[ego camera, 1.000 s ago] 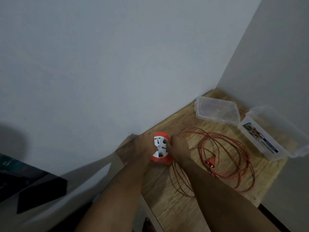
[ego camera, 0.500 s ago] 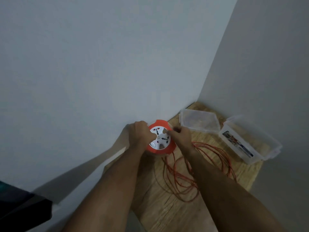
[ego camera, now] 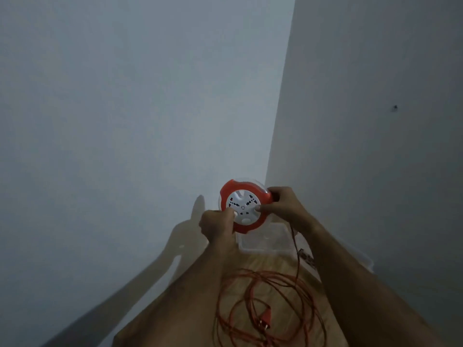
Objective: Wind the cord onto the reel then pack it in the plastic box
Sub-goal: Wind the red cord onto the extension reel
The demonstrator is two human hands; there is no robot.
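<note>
I hold a round orange reel (ego camera: 244,206) with a white socket face up in front of the wall corner. My left hand (ego camera: 218,225) grips its lower left rim. My right hand (ego camera: 281,205) holds its right side, thumb on the white face. The orange cord (ego camera: 263,309) hangs from the reel's right side past my right wrist and lies in loose loops on the wooden tabletop (ego camera: 265,264). Its plug (ego camera: 265,319) rests inside the loops. The clear plastic lid (ego camera: 265,242) lies below the reel. My right arm hides most of the plastic box.
Two plain walls meet in a corner just behind the reel. The table's left edge runs diagonally below my left forearm.
Both hands have lifted the reel off the table and turned its white face toward me. The view has tilted up, so the box has slid behind my right arm.
</note>
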